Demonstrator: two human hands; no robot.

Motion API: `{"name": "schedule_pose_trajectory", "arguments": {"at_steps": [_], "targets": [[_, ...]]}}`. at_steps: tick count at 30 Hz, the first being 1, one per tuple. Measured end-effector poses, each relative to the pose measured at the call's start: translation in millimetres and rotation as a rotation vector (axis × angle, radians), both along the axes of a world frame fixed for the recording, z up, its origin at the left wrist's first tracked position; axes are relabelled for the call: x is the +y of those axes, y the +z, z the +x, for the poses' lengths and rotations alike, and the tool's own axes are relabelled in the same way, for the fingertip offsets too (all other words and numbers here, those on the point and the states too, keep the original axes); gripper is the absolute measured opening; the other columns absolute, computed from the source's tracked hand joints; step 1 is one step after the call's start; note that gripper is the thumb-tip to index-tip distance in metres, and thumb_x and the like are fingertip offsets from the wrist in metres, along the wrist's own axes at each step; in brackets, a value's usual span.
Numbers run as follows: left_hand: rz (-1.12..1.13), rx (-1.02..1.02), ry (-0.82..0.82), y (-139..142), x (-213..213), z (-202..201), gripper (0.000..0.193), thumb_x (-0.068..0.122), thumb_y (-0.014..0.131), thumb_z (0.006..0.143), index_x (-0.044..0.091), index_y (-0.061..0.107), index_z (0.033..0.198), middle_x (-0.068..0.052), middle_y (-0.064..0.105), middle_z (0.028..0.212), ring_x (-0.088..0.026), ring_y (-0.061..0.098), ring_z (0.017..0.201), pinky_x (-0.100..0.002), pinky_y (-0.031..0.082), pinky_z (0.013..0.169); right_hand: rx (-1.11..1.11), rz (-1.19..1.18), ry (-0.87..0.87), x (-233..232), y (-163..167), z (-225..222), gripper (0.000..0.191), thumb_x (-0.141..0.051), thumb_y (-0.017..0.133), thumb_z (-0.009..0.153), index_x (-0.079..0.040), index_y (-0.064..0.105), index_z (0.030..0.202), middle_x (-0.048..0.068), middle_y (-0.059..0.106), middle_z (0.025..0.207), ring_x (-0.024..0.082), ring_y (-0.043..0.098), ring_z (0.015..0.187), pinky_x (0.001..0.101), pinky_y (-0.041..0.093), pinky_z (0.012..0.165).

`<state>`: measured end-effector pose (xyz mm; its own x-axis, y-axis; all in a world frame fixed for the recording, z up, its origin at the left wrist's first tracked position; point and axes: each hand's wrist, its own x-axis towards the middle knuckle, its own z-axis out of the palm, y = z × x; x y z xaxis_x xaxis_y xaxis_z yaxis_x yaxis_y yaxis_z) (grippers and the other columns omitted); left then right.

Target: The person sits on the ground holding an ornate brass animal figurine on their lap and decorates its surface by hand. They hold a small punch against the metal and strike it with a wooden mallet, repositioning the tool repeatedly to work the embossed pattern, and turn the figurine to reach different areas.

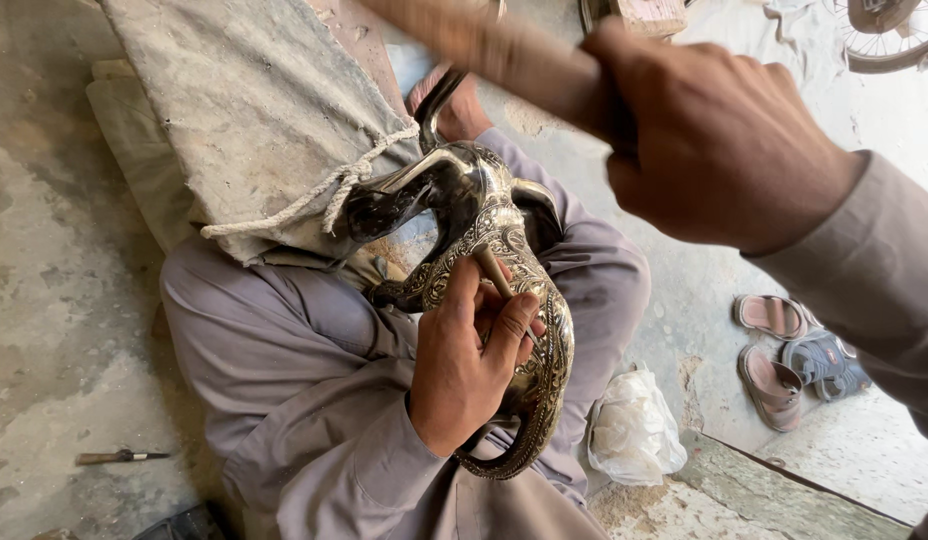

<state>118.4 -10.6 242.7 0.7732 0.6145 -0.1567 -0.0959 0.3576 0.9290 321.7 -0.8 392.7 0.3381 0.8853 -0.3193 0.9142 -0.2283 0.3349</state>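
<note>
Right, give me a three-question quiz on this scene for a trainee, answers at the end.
1. True or false: the left hand presses a thin punch against the engraved metal jug.
2. What does the right hand grip?
A. a wooden handle
B. a sandal
C. a plastic bag
3. Fill in: the jug rests on the person's ____, its spout against a rope-tied sack.

Key
1. True.
2. A: a wooden handle, raised above the jug and blurred; its head is out of view.
3. Lap.
</note>
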Motion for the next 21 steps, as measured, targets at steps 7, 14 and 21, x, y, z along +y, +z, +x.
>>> {"name": "schedule_pose_trajectory", "arguments": {"at_steps": [7,14,21], "targets": [[-0.100,-0.048,0.073,-2.8,-7.5,-0.8,0.020,0.019,0.062,0.105,0.005,0.048,0.111,-0.004,0.068,0.086,-0.005,0.066,0.075,-0.020,0.058,0.061,-0.163,0.240,0.456,-11.9,20.1,-6.9,0.020,-0.011,0.068,0.094,-0.016,0.066,0.113,0.002,0.069,0.083,0.020,0.060,0.059,0.0416,0.050,0.061],[-0.144,-0.062,0.153,-11.4,14.5,-27.3,0.026,0.018,0.065,0.101,0.004,0.047,0.116,-0.004,0.067,0.094,-0.009,0.072,0.087,-0.022,0.061,0.068,-0.096,0.074,0.028,-60.2,30.3,-17.4,0.052,-0.023,0.073,0.083,-0.011,0.064,0.133,0.003,0.071,0.076,0.017,0.060,0.051,0.0333,0.048,0.046],[-0.030,0.123,0.057,-6.7,11.3,-46.6,0.030,0.022,0.067,0.098,0.001,0.054,0.114,-0.005,0.066,0.088,-0.008,0.068,0.078,-0.025,0.068,0.064,-0.078,-0.140,-0.259,-131.8,11.1,-2.9,0.049,-0.032,0.074,0.085,-0.013,0.066,0.129,0.003,0.074,0.089,0.015,0.069,0.051,0.0300,0.060,0.055]]}}
